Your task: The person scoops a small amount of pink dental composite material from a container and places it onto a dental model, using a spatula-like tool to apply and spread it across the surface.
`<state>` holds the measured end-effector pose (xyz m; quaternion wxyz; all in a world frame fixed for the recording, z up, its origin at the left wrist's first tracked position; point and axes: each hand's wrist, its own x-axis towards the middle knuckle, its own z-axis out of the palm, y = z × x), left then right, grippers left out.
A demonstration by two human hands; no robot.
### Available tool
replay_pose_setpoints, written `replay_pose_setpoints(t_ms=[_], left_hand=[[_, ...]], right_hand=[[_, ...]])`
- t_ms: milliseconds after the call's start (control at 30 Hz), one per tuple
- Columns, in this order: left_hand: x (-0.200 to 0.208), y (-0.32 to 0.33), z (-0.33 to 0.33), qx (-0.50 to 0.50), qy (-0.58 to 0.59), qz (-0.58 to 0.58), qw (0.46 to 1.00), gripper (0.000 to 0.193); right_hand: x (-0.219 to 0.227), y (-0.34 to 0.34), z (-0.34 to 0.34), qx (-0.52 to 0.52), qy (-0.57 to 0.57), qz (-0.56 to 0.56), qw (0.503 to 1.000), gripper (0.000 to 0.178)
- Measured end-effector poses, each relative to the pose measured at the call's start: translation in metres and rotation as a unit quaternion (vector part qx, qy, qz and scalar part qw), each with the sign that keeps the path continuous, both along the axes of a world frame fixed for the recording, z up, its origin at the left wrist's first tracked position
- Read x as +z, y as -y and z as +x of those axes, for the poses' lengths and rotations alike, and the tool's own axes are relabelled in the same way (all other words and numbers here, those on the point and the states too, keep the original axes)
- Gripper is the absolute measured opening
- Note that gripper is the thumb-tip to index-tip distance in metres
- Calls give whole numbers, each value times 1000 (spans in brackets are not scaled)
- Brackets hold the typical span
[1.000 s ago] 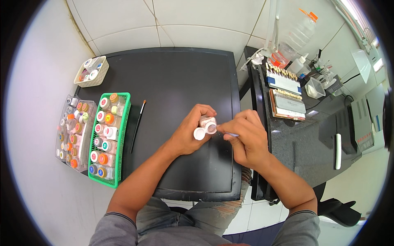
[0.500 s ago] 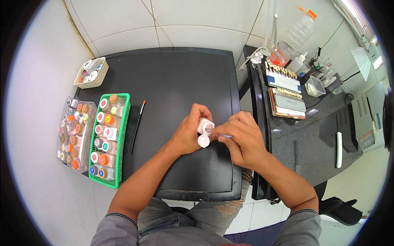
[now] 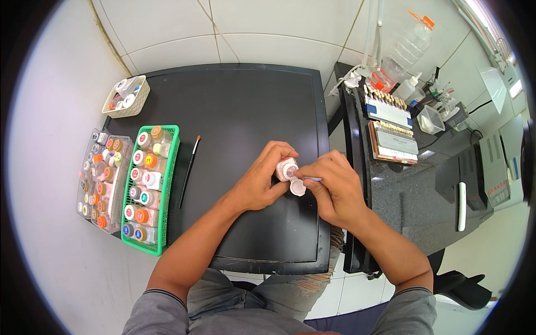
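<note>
My left hand [image 3: 262,176] grips a small white jar [image 3: 286,168] tilted on its side, its pink contents facing my right hand. A round white lid [image 3: 297,187] hangs just below the jar, against my fingers. My right hand [image 3: 335,187] pinches a thin metal tool [image 3: 310,178] whose tip points into the jar's mouth. Both hands hover over the right part of a black table [image 3: 240,106].
A green basket [image 3: 167,184] of several small coloured-lid jars and a clear box [image 3: 100,178] of more jars stand at the left. A brush [image 3: 190,170] lies beside the basket. A small wicker basket [image 3: 125,97] sits far left. Shade-guide trays [image 3: 391,131] rest on the dark counter at right.
The jar has tipped more toward my right hand and the lid has shifted from the jar's left side to below it. Both hands stay in about the same place.
</note>
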<state>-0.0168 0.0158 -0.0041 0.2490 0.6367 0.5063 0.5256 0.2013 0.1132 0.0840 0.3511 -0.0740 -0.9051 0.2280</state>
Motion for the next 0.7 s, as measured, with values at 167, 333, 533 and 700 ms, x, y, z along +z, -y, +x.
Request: replay_pose_setpoints(t_ms=[167, 333, 533, 700], left_hand=[[3, 0, 2, -3, -7, -11, 1000, 60], [5, 0, 5, 20, -11, -53, 998, 59], [5, 0, 6, 14, 7, -68, 998, 68], [8, 2, 7, 27, -6, -63, 998, 68]], right_hand=[[-4, -2, 1, 9, 32, -20, 999, 14], [-5, -4, 0, -3, 4, 9, 1000, 17], [-3, -2, 0, 2, 3, 5, 1000, 20], [0, 0, 1, 34, 5, 13, 999, 22]])
